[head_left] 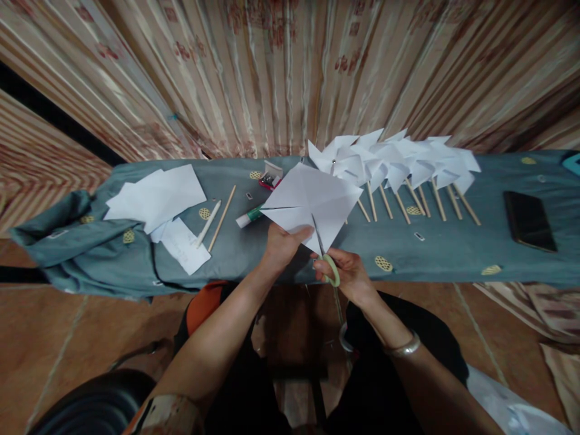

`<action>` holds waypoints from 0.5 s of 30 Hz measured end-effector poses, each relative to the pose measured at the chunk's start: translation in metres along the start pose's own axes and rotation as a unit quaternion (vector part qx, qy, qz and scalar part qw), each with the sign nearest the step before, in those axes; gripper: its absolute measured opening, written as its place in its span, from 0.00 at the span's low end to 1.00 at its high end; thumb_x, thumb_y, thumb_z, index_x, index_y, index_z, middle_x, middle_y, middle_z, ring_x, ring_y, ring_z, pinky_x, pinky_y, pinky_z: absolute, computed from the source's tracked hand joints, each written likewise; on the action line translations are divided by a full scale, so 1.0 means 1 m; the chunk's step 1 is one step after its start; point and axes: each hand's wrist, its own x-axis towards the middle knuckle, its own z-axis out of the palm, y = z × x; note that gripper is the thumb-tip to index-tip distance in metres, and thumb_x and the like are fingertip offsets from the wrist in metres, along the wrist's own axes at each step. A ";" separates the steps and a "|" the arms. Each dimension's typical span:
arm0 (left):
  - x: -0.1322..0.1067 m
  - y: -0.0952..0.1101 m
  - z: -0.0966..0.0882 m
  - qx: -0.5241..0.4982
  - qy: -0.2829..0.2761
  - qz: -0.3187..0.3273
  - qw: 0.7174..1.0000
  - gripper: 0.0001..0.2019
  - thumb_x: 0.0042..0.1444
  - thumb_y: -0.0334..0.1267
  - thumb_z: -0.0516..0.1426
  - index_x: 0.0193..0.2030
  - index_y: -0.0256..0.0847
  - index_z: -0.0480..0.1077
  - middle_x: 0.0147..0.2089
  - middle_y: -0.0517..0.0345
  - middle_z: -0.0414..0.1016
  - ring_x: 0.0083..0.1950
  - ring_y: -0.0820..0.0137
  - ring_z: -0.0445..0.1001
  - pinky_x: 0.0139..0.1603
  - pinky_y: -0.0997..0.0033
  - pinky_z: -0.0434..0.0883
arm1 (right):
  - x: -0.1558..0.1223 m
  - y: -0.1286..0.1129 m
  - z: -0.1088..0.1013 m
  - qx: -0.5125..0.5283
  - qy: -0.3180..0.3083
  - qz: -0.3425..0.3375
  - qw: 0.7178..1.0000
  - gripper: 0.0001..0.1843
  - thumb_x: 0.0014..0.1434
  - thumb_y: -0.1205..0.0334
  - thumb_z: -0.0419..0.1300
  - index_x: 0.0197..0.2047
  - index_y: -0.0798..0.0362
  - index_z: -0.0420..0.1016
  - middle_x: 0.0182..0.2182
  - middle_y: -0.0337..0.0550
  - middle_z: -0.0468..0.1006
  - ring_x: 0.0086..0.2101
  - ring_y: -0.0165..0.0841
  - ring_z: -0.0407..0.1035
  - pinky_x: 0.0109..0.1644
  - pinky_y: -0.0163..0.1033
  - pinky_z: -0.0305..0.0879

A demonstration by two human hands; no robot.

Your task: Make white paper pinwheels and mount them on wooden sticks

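At the near edge of the counter [453,257], the right hand [347,272] grips the scissors [336,273], its fingers in the pale green handle. Just beside it, the left hand [283,244] pinches a white paper square [328,193], thumb on top, holding it up over the counter between the person and the far edge. The blades lie along the square's near corner, pointing toward its middle.

That piece looks about half cut: a slit runs in from the left corner and the near one appears under way, while the right and far corners show only faint creases.

To the left lie a written-on slip [188,251], a white pen [209,223] and a bare wooden stick [222,219], seemingly one not yet used. Beyond them, overlapping loose sheets [174,190] look uncut. A glue stick [249,216] and a small red box [270,178] sit close behind the square.

Farther right, a row of pinwheels [394,160] on sticks appears finished; their overlap prevents an exact count. A patterned curtain [290,72] hangs behind.
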 end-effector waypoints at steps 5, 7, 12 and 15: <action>0.001 0.002 -0.001 -0.001 0.013 0.001 1.000 0.13 0.35 0.34 0.66 0.31 0.35 0.76 0.31 0.56 0.79 0.32 0.68 0.74 0.37 0.68 0.71 | -0.002 0.000 0.000 -0.015 -0.020 0.008 1.000 0.24 0.38 0.44 0.72 0.32 0.54 0.77 0.18 0.34 0.73 0.19 0.25 0.65 0.22 0.31 0.61; 0.004 0.003 -0.003 -0.006 0.028 0.008 1.000 0.14 0.35 0.34 0.67 0.32 0.36 0.76 0.32 0.56 0.79 0.33 0.67 0.75 0.39 0.68 0.71 | -0.003 0.001 -0.001 -0.021 -0.039 0.010 0.999 0.25 0.40 0.42 0.71 0.33 0.53 0.76 0.19 0.34 0.73 0.20 0.25 0.66 0.23 0.31 0.62; 0.015 0.009 -0.011 -0.049 0.053 0.030 0.997 0.16 0.34 0.34 0.67 0.34 0.36 0.76 0.35 0.55 0.80 0.36 0.66 0.77 0.44 0.65 0.71 | -0.006 0.006 -0.007 -0.048 -0.129 0.045 0.989 0.26 0.42 0.43 0.71 0.35 0.55 0.74 0.20 0.35 0.74 0.20 0.24 0.66 0.24 0.30 0.61; 0.019 0.014 -0.016 -0.069 0.056 0.040 0.995 0.17 0.34 0.35 0.67 0.35 0.36 0.76 0.36 0.54 0.81 0.38 0.65 0.78 0.48 0.64 0.71 | -0.009 0.005 -0.012 -0.061 -0.191 0.092 0.975 0.24 0.42 0.45 0.72 0.34 0.55 0.74 0.20 0.34 0.74 0.21 0.24 0.65 0.24 0.29 0.60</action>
